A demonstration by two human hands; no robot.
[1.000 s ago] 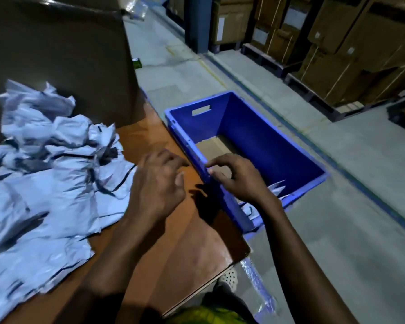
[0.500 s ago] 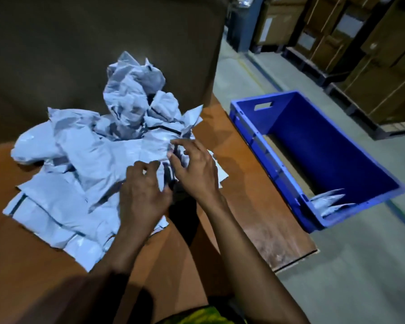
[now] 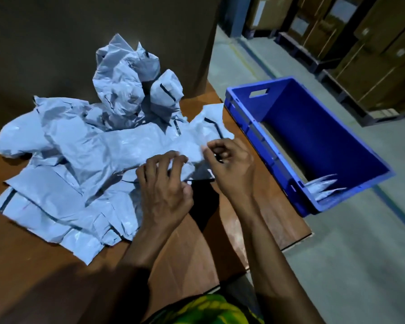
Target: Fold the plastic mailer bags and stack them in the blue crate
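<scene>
A heap of crumpled grey plastic mailer bags (image 3: 84,160) covers the left and middle of the brown table (image 3: 208,249). The topmost mailer (image 3: 197,134) lies at the heap's right edge, partly lifted. My left hand (image 3: 164,190) grips its near edge with curled fingers. My right hand (image 3: 229,164) pinches its right side. The blue crate (image 3: 318,141) stands on the floor just right of the table. Folded mailers (image 3: 323,183) lie in its near corner, on a cardboard liner.
A tall dark cardboard wall (image 3: 91,43) stands behind the table. Stacked cardboard boxes on pallets (image 3: 360,43) line the far right. Grey concrete floor (image 3: 360,265) stretches beyond the table's right edge.
My right hand left the crate and came back to the heap. Both hands have taken hold of the top mailer and lifted its edge. The view swung left.
</scene>
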